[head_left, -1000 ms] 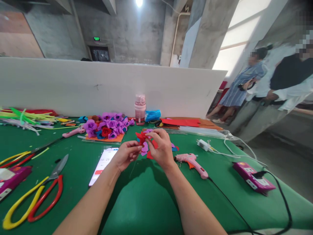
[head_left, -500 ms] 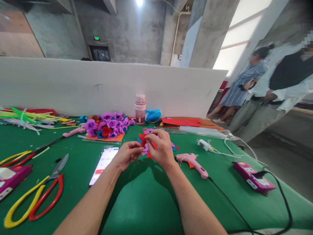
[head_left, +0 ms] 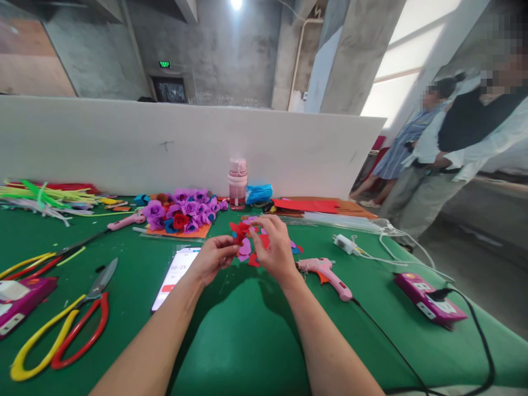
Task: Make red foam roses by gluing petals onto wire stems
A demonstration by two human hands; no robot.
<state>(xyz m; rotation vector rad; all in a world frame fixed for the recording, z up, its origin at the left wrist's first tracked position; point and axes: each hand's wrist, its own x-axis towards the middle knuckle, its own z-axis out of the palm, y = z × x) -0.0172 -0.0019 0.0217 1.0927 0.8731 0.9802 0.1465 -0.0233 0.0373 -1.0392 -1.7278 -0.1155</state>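
Note:
A small red flower [head_left: 239, 231] made of cut petals is between my hands, low over the green table. My left hand [head_left: 216, 257] pinches it from below on its left side. The thumb and index finger of my right hand [head_left: 274, 242] curve together at its right edge and pinch it there; the exact contact is partly hidden. Below and behind the hands lie loose petals in lilac [head_left: 245, 250], red [head_left: 253, 260] and blue [head_left: 297, 249]. A pink glue gun [head_left: 330, 273] rests just right of my right hand.
Left of my arm are a lit phone [head_left: 175, 278] and scissors [head_left: 99, 286]. Behind stand finished purple flowers [head_left: 193, 209] and a pink bottle [head_left: 237, 187]. Right is a purple power strip [head_left: 429, 300] with cables. Two people [head_left: 445, 137] stand beyond the table's right side.
My right fingertips have shifted slightly up and right, so more of the red flower shows. The left hand has barely moved. A person at the right has shifted.

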